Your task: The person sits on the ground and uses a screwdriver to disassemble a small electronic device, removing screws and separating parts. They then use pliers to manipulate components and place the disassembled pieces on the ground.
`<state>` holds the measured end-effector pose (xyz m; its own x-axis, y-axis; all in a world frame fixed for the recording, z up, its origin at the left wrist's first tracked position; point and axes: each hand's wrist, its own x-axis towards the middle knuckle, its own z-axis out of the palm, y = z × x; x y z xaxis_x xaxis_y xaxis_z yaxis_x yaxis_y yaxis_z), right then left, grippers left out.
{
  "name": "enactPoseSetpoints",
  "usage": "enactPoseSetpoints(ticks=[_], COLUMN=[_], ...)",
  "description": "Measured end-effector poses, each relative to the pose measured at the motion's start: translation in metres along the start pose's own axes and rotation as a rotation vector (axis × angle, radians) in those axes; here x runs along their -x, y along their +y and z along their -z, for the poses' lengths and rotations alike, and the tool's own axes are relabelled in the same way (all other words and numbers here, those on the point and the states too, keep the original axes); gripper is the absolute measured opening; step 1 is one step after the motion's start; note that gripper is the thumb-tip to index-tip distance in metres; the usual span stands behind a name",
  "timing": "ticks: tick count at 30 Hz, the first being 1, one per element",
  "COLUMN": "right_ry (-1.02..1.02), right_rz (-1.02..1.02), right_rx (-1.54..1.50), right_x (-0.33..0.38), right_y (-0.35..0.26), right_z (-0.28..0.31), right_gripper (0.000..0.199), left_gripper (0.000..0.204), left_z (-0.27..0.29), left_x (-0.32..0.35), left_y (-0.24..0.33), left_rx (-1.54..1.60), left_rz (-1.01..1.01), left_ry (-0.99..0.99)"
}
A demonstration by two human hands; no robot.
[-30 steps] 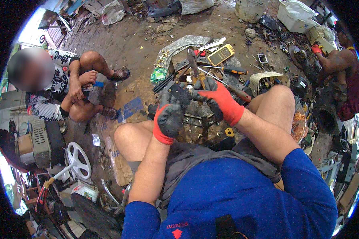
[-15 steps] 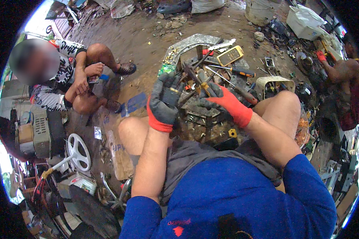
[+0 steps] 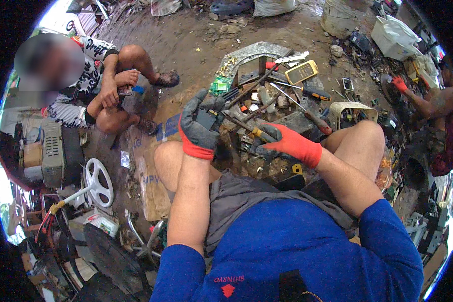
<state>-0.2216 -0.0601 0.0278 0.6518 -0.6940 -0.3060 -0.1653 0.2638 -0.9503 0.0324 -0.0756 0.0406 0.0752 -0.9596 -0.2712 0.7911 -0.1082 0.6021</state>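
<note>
My left hand (image 3: 200,127), in a dark grey glove with a red cuff, is raised in front of my knees. Its fingers bend around a small dark grey piece (image 3: 205,119), whose kind I cannot make out. In the same kind of glove, my right hand (image 3: 282,141) grips pliers (image 3: 257,132) by yellowish handles. Their dark metal jaws point at the left hand's fingers; whether they touch the piece is unclear. Beyond both hands lies a low work spot strewn with scrap, including a green circuit board (image 3: 220,85) and small brass-coloured bits (image 3: 230,66).
A screwdriver with an orange-black handle (image 3: 316,93), one with a reddish handle (image 3: 319,123) and a yellow-framed device (image 3: 301,72) lie past the scrap. One person (image 3: 110,90) sits at left; another, red-gloved (image 3: 399,84), works at right. A white wheel (image 3: 99,182) stands at lower left.
The pliers' jaws now show clearly and point toward my left hand. My right hand has moved slightly down. My left hand has turned a little, and the view has shifted.
</note>
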Motion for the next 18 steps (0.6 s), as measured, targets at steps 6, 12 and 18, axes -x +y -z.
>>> enactPoseSetpoints(ticks=[6, 12, 18], right_ry=[-0.02, -0.032, 0.004], right_rz=[0.016, 0.036, 0.044], right_rx=[0.034, 0.076, 0.171], right_x=[-0.003, -0.005, -0.01], right_y=[0.007, 0.013, 0.033], right_z=[-0.002, 0.0, 0.004], right_gripper=[0.065, 0.067, 0.074], left_gripper=[0.038, 0.039, 0.038], left_z=[0.004, 0.01, 0.011], left_x=[0.002, -0.004, -0.006], left_y=[0.0, -0.005, -0.007], left_rx=[-0.006, 0.061, 0.139], left_rz=[-0.003, 0.028, 0.057], left_ry=[-0.036, -0.017, -0.119])
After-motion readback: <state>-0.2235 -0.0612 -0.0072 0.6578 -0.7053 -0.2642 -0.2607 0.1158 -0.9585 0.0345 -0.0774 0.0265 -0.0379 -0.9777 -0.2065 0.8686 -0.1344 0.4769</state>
